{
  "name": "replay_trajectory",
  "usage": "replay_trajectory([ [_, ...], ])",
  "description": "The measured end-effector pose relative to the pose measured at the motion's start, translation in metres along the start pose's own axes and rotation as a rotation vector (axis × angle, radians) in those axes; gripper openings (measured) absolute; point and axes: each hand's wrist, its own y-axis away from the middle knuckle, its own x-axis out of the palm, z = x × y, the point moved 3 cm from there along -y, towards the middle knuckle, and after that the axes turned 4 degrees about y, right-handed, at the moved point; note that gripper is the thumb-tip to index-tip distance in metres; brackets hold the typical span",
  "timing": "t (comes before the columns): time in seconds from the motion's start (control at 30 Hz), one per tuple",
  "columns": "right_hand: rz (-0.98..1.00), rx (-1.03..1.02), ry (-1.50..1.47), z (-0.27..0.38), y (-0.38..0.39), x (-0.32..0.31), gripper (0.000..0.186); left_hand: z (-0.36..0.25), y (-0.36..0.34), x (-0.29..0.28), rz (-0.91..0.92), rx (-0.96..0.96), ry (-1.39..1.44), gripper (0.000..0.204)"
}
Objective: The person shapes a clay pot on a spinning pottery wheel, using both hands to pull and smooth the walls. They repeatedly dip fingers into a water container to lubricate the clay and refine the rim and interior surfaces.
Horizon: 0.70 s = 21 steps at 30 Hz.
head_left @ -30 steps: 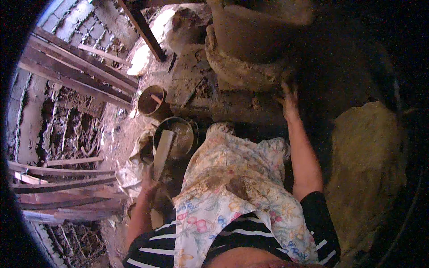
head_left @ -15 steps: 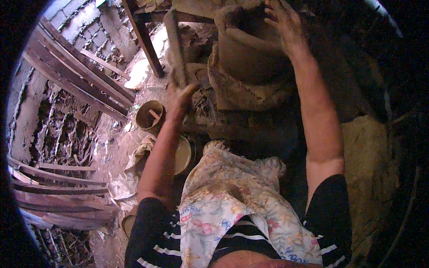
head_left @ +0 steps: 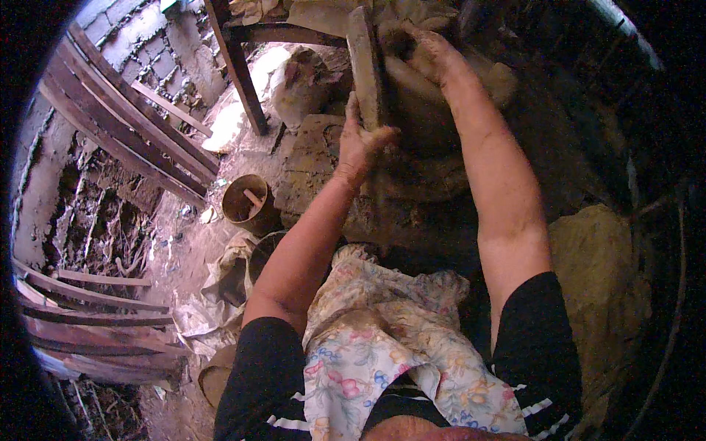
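A large grey-brown clay pot with a wide dark mouth stands in front of me, its lower part dim. My left hand is closed round the lower end of a long flat wooden paddle. The paddle points away from me, upright along the pot's left side; whether it touches the wall I cannot tell. My right hand is at the pot's rim, its fingers curled over the edge toward the mouth. The fingertips are partly hidden and blurred.
A round bowl with a small stick inside sits left of the pot, near crumpled sacking. Wooden planks lean along the left wall. A dark wooden frame stands behind. Floral cloth covers my lap.
My left hand has moved right with the paddle, bringing it beside the pot. My right hand has shifted left along the rim, its spread fingers now curled. The pot's mouth appears turned or tilted.
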Motion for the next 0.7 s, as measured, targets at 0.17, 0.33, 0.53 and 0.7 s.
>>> replay_trajectory([
  [0.17,0.018,-0.174,0.016,-0.006,0.000,-0.017,0.034,0.003,-0.010,-0.004,-0.045,-0.020,0.295,0.090],
  [0.33,0.009,-0.187,0.121,-0.018,-0.015,-0.036,0.049,-0.016,-0.016,-0.019,0.048,-0.114,0.197,0.077],
  [0.53,-0.030,-0.174,0.137,-0.025,-0.028,-0.041,0.048,-0.036,-0.025,-0.015,0.136,-0.133,0.100,0.074],
  [0.7,-0.066,-0.063,0.079,-0.032,-0.055,-0.047,0.042,-0.015,-0.009,-0.007,0.060,-0.071,-0.286,0.074],
])
